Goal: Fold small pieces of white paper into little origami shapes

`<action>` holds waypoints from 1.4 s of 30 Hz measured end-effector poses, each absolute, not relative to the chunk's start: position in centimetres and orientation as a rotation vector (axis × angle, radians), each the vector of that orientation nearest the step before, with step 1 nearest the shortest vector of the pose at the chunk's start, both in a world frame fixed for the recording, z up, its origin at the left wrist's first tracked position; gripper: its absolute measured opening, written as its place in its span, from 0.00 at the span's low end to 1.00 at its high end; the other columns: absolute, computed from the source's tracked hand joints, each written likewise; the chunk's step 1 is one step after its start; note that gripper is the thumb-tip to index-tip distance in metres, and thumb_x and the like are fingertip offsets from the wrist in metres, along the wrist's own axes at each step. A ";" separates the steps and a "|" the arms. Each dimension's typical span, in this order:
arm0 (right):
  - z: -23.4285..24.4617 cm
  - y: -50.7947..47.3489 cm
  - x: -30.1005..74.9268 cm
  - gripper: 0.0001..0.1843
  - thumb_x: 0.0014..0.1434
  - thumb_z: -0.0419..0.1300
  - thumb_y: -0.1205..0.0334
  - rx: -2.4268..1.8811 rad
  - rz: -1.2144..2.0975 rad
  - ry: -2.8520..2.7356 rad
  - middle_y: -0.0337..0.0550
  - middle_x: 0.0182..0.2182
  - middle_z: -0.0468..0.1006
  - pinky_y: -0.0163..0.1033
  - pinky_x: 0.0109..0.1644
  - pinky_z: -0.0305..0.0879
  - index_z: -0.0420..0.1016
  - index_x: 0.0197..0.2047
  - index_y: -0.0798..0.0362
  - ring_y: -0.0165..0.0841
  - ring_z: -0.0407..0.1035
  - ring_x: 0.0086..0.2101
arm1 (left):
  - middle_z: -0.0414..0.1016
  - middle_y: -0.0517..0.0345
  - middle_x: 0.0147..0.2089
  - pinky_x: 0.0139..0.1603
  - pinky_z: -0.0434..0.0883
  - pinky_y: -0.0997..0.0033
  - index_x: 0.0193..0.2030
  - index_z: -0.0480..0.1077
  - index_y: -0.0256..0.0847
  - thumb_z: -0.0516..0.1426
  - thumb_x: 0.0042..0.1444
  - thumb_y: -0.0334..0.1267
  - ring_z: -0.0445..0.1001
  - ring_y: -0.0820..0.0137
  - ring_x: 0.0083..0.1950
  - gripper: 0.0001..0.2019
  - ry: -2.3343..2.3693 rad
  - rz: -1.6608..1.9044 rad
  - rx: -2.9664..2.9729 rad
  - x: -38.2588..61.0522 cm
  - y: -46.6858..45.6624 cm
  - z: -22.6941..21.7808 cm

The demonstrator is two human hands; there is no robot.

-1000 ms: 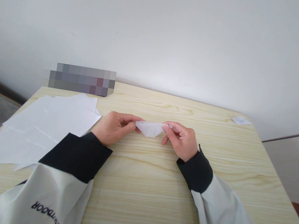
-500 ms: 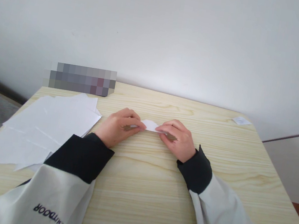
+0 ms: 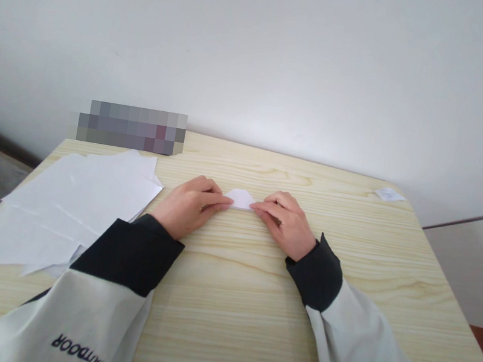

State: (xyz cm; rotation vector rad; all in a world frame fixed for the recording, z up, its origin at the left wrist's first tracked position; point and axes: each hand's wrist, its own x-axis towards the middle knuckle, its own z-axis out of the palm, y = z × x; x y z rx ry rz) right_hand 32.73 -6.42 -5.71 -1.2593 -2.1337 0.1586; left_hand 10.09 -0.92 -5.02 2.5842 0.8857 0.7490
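Note:
A small folded piece of white paper [image 3: 241, 198] is held low over the middle of the table, its top edge narrower than its straight bottom edge. My left hand [image 3: 192, 204] pinches its left end between thumb and fingers. At the right end, my right hand [image 3: 287, 222] grips it the same way. Fingertips cover both ends of the paper, and only the middle part shows between them.
Several loose white sheets [image 3: 84, 187] overlap on the left of the wooden table [image 3: 224, 319]. Behind them lies a pixelated dark object [image 3: 130, 130]. A small folded white paper [image 3: 389, 194] rests near the back right corner. A white wall [image 3: 288, 60] rises behind.
The folded paper has tilted so that more of its upper face shows. Thumbs and fingers of both hands have drawn closer together at its ends.

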 end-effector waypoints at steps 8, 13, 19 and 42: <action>-5.4 -6.2 33.3 0.12 0.65 0.51 0.63 -1.237 0.165 -2.234 0.44 0.34 0.76 0.41 0.42 0.62 0.76 0.40 0.52 0.33 0.67 0.37 | 0.73 0.54 0.36 0.42 0.68 0.69 0.44 0.76 0.41 0.49 0.62 0.38 0.69 0.68 0.38 0.14 0.950 0.687 2.595 10.2 -1.0 -5.0; -5.5 -6.2 33.0 0.14 0.65 0.48 0.64 -1.193 0.325 -2.220 0.45 0.34 0.72 0.39 0.41 0.64 0.75 0.46 0.52 0.33 0.66 0.36 | 0.71 0.53 0.37 0.42 0.67 0.67 0.44 0.76 0.42 0.48 0.62 0.35 0.68 0.68 0.38 0.15 0.930 0.691 2.594 10.2 -1.1 -5.1; -5.5 -6.3 32.4 0.16 0.64 0.49 0.64 -1.332 0.366 -2.165 0.47 0.33 0.71 0.41 0.41 0.64 0.71 0.51 0.58 0.35 0.65 0.35 | 0.72 0.51 0.39 0.45 0.67 0.65 0.48 0.72 0.36 0.48 0.62 0.37 0.69 0.65 0.40 0.16 0.986 0.634 2.537 10.3 -0.9 -5.1; -6.1 -6.3 31.6 0.15 0.60 0.51 0.69 -1.379 0.350 -2.014 0.43 0.30 0.67 0.37 0.35 0.62 0.76 0.47 0.56 0.30 0.63 0.30 | 0.75 0.57 0.37 0.52 0.61 0.55 0.43 0.76 0.49 0.52 0.58 0.38 0.62 0.60 0.46 0.12 1.340 0.635 2.406 10.9 -1.5 -4.6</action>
